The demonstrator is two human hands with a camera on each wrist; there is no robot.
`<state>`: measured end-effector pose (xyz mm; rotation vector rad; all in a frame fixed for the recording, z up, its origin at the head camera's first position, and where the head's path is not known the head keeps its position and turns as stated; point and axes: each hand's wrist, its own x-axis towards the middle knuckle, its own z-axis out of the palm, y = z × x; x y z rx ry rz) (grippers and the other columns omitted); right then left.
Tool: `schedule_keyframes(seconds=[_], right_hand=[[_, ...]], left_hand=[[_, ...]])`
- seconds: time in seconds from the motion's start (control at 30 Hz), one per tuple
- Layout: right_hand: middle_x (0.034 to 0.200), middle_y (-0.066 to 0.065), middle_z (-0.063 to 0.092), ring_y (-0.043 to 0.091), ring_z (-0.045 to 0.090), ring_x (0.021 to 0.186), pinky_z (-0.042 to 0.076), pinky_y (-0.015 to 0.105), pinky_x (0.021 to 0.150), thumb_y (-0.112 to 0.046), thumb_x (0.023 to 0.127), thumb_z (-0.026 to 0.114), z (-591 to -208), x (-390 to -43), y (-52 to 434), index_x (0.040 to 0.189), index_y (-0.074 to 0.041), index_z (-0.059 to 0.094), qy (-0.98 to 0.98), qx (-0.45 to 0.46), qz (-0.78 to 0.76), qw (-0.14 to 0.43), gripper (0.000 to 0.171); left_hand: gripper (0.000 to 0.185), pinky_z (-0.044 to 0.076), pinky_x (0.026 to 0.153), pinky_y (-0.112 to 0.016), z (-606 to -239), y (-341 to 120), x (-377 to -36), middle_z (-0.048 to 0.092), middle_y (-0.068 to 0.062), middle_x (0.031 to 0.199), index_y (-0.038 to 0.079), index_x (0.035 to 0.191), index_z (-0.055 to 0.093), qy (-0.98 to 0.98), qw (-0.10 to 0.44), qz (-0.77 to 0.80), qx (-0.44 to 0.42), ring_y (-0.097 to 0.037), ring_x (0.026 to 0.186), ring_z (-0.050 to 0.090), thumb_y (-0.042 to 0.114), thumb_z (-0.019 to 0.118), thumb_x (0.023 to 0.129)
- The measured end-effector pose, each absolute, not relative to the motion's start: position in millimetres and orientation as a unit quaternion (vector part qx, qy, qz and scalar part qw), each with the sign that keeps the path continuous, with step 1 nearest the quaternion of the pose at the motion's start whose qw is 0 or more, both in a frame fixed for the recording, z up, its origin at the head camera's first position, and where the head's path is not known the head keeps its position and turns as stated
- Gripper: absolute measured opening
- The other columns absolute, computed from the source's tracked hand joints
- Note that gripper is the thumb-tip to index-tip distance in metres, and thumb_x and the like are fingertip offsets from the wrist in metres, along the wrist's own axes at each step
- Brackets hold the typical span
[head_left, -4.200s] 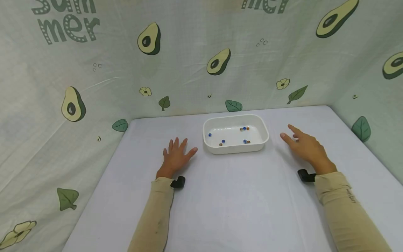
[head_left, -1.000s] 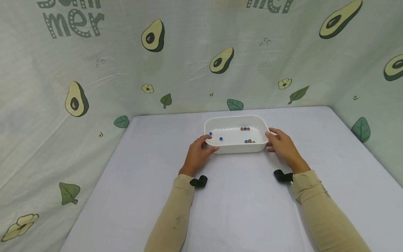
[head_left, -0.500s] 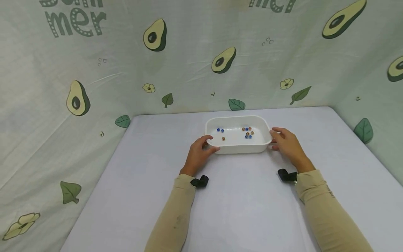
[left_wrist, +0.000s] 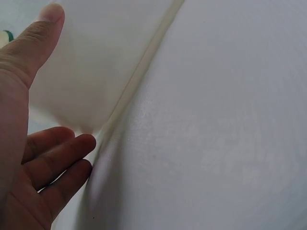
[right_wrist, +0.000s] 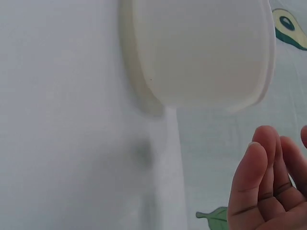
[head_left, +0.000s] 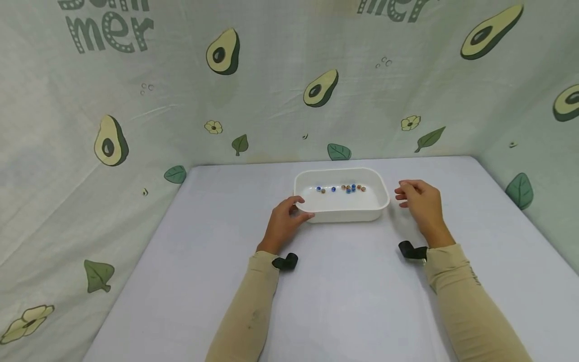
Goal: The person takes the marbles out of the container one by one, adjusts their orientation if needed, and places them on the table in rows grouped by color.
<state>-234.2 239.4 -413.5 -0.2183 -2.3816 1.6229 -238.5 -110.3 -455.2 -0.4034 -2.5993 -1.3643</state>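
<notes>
Right hand [head_left: 418, 201] has left the tray [head_left: 344, 215] on the white table [head_left: 353, 301].

- Head view: bright, even, diffuse light; no glare. Soft short shadows under the white tray [head_left: 344, 215] at 6 o'clock and beneath both forearms.
- Backdrop lines bow slightly toward 9 and 3 o'clock: mild wide-angle distortion.
- Left wrist view: near-white, low contrast; thumb at 10 o'clock soft, probably too close to focus.
- Right wrist view: fingers at 4 o'clock blurred; grey shadow below the tray [right_wrist: 201, 57].
</notes>
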Motion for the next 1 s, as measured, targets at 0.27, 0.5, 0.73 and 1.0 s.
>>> schedule_keyframes(seconds=[0.27, 0.5, 0.73, 1.0], right_hand=[[0.11, 0.015, 0.067, 0.012, 0.067, 0.088, 0.055, 0.021, 0.072, -0.038, 0.105, 0.049, -400.4, -238.3, 233.0, 0.127, -0.001, 0.061, -0.814, -0.06, 0.564, 0.125, 0.044], [0.111, 0.014, 0.067, 0.015, 0.067, 0.092, 0.055, 0.023, 0.075, -0.041, 0.105, 0.048, -382.2, -246.7, 222.7, 0.128, -0.002, 0.061, -0.823, -0.047, 0.555, 0.106, 0.047], [0.117, 0.016, 0.064, 0.022, 0.065, 0.099, 0.055, 0.028, 0.081, -0.045, 0.105, 0.049, -367.0, -257.3, 214.1, 0.13, -0.001, 0.059, -0.818, -0.022, 0.571, 0.063, 0.051], [0.119, 0.018, 0.064, 0.026, 0.064, 0.103, 0.055, 0.027, 0.082, -0.044, 0.105, 0.05, -359.7, -272.1, 207.2, 0.133, 0.0, 0.056, -0.821, -0.004, 0.572, -0.002, 0.053]], left_hand=[[0.043, 0.043, 0.077, -0.031, -456.9, -111.9, -238.9, 0.062, 0.0, 0.101, 0.013, 0.116, 0.062, -0.874, 0.103, -0.452, -0.146, -0.017, 0.09, 0.054, 0.032, 0.083, 0.083], [0.042, 0.042, 0.075, -0.031, -456.2, -112.2, -238.3, 0.061, 0.0, 0.097, 0.015, 0.113, 0.061, -0.879, 0.097, -0.444, -0.14, -0.018, 0.088, 0.052, 0.033, 0.084, 0.083], [0.04, 0.042, 0.076, -0.031, -453.2, -112.4, -236.4, 0.061, 0.001, 0.095, 0.018, 0.109, 0.06, -0.884, 0.091, -0.439, -0.134, -0.017, 0.088, 0.052, 0.034, 0.084, 0.082], [0.038, 0.041, 0.075, -0.031, -451.9, -113.0, -234.0, 0.059, 0.001, 0.09, 0.019, 0.103, 0.058, -0.888, 0.087, -0.431, -0.132, -0.017, 0.086, 0.051, 0.034, 0.085, 0.081]])
